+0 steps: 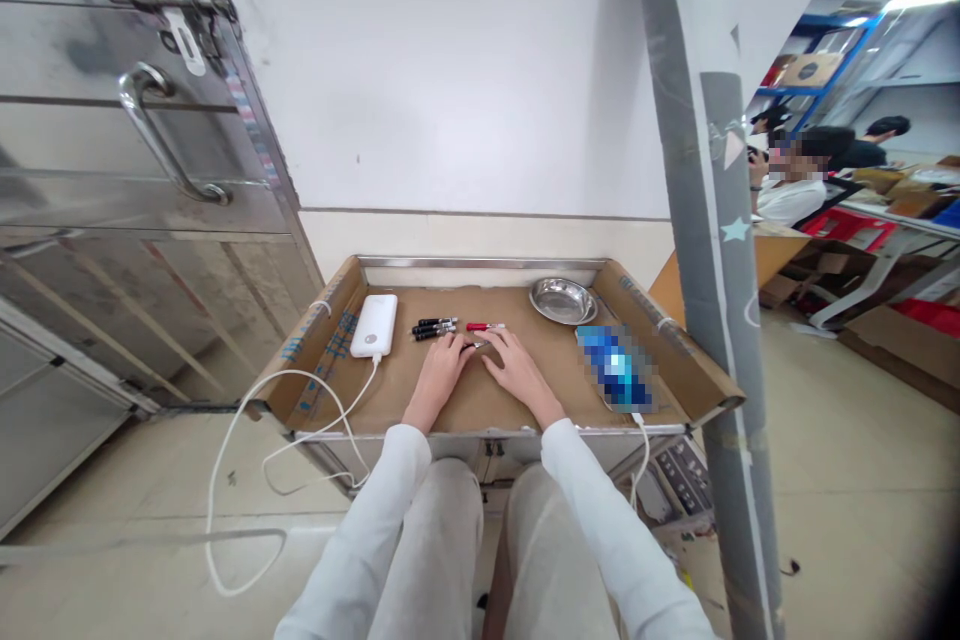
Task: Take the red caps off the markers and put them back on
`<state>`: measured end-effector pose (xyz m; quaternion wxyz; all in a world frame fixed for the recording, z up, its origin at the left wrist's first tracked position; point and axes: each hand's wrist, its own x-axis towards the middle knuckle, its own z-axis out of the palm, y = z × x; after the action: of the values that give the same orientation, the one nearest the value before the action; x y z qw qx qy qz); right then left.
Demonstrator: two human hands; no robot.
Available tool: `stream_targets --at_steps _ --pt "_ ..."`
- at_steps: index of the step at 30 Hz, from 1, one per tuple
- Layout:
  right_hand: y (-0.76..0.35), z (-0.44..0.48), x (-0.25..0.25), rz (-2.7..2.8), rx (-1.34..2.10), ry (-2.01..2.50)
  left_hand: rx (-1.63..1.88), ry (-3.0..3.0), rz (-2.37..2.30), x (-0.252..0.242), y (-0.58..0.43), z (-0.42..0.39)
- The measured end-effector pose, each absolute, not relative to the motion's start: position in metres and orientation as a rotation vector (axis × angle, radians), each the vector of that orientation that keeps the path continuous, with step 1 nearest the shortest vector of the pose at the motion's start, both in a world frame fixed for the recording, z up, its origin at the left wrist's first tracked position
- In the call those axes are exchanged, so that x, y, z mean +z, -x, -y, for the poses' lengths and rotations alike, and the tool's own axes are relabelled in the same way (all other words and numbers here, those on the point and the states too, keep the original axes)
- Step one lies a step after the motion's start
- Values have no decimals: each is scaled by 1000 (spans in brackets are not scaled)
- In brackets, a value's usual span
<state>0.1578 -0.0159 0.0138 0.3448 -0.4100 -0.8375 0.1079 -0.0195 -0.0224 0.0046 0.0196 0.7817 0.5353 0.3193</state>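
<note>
My left hand (443,365) is over the middle of the cardboard-lined table, its fingers closed on one end of a slim, dark pen (474,346). My right hand (514,366) meets the pen's other end from the right, fingers bent around it and thumb a little apart. The pen is small and partly covered by the fingers. Just beyond my left hand lie several black pens (433,329) in a loose group. A red pen (484,327) rests past my fingertips, between the two hands.
A white power bank (374,326) with a white cable (285,375) lies at left. At right are a round metal dish (563,301) and a plugged-in phone (616,367). A wrapped grey pole (712,250) stands beside the cardboard-lined table (405,400). People sit in the right background.
</note>
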Motion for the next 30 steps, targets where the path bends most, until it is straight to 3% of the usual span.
stream_targets --at_steps 4,10,20,30 --pt "-158 14 11 2113 414 1022 1217 -2209 -1350 14 13 18" --pt "-162 6 2 1988 548 1041 1484 -1803 -1354 35 -4 10" --pt "-165 3 0 1924 573 1069 1536 -1785 -1406 37 14 2" --pt "-177 12 9 1877 421 1083 1269 -2185 -1343 10 16 2"
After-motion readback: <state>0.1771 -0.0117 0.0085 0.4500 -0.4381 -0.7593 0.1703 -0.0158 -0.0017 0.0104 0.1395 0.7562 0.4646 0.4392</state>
